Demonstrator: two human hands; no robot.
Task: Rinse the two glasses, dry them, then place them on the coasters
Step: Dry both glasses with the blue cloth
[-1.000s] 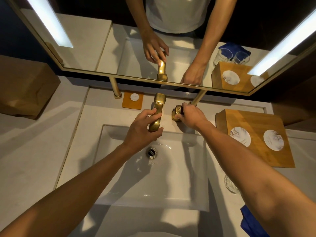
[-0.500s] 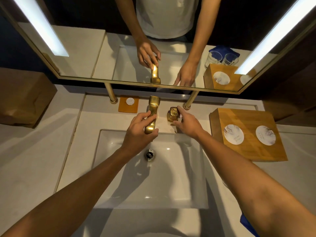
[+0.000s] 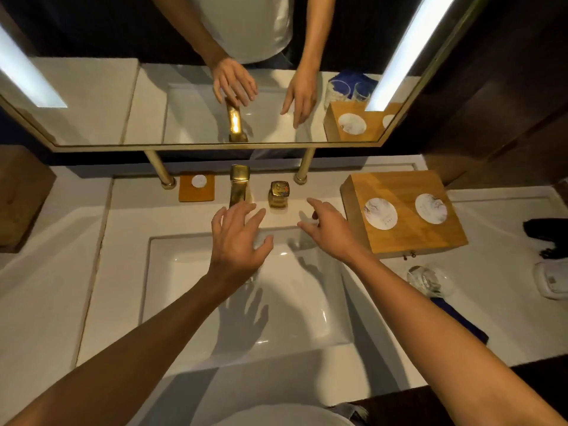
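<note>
Dim, warm room. Light comes from two white strip lamps point(image 3: 402, 50) set in the mirror point(image 3: 153, 103), left and right, both blown out to flat glare. Left hand point(image 3: 236, 241) throws a soft shadow into the sink point(image 3: 307, 318) (fingers readable in it). Bright glint on the reflected gold tap point(image 3: 239, 186). Small highlights on wet porcelain. Far corners fall to near black. Wide-angle bend curves counter edges; glass point(image 3: 430, 281) at right is smeared.

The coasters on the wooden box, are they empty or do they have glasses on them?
Empty. Both coasters show bare round tops; a glass sits beside the box.
</note>
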